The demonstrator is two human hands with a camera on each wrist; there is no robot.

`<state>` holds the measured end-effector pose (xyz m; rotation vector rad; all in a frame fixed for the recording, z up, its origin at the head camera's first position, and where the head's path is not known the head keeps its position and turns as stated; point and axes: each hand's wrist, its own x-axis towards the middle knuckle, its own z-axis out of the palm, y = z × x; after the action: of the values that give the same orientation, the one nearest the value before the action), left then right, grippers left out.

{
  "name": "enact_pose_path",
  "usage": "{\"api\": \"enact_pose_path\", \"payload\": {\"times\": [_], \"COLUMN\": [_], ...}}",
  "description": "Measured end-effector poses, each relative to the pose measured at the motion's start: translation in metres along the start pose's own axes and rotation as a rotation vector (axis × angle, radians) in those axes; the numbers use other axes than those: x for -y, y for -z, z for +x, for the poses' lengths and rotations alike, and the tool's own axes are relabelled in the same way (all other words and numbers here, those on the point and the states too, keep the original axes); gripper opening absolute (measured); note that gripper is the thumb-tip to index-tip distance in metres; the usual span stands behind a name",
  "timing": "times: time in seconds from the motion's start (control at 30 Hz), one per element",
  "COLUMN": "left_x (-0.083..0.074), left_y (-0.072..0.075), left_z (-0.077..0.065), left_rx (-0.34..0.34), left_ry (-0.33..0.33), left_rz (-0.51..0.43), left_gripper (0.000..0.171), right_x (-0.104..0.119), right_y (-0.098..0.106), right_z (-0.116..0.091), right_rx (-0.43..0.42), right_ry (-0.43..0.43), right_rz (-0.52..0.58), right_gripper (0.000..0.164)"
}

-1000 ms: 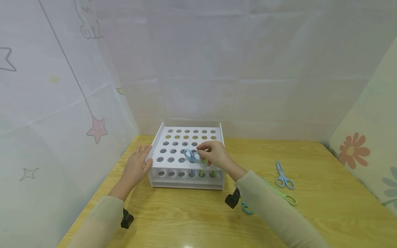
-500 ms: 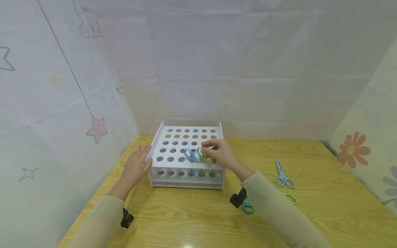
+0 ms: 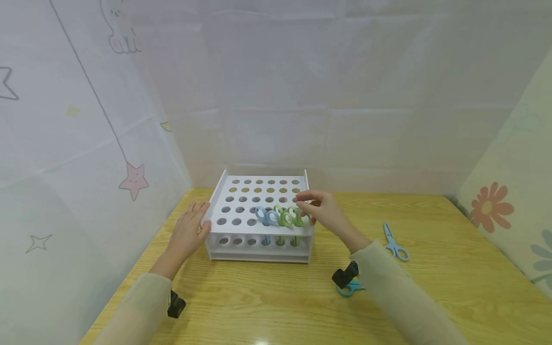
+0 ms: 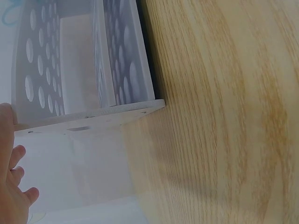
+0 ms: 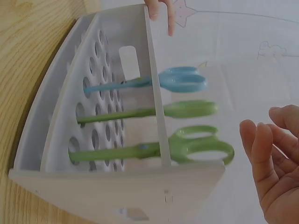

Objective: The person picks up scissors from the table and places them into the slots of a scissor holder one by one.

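Observation:
A white rack (image 3: 241, 233) with rows of round holes stands on the table. Blue scissors (image 5: 177, 72) and two pairs of green scissors, the middle one (image 5: 191, 109) and the right-hand one (image 5: 117, 154), stand handles up in its front row. Their blades pass through the lower tier. My left hand (image 3: 186, 231) rests against the rack's left side, fingers extended. Just beside the right-hand green handles is my right hand (image 3: 325, 213), its fingers loosely bent. The right wrist view shows a gap between those fingers and the handles, with nothing held.
Light blue scissors (image 3: 390, 242) lie on the wooden table (image 3: 258, 297) at the right. Teal scissors (image 3: 352, 286) lie nearer, partly behind my right wrist. Another green pair is almost wholly hidden by my right sleeve. Patterned sheets (image 3: 267, 96) enclose the table behind and at the sides.
My right hand has moved right, from beside the blue handles past the middle green ones to the right-hand green ones, uncovering the green handles. My left hand has stayed on the rack.

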<state>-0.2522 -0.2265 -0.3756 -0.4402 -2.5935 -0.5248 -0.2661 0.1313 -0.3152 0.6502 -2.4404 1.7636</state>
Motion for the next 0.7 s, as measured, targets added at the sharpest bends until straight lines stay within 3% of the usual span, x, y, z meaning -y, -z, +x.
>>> {"api": "enact_pose_path", "payload": {"times": [0.7], "left_x": [0.001], "left_y": [-0.001], "left_z": [0.000], "left_rx": [0.000], "left_ry": [0.006], "left_rz": [-0.008], "left_gripper": [0.050], "right_x": [-0.025], "right_y": [0.069], "right_z": [-0.023], "right_rx": [-0.094], "right_ry": [-0.055], "right_rz": [-0.097], "right_gripper": [0.042]}}
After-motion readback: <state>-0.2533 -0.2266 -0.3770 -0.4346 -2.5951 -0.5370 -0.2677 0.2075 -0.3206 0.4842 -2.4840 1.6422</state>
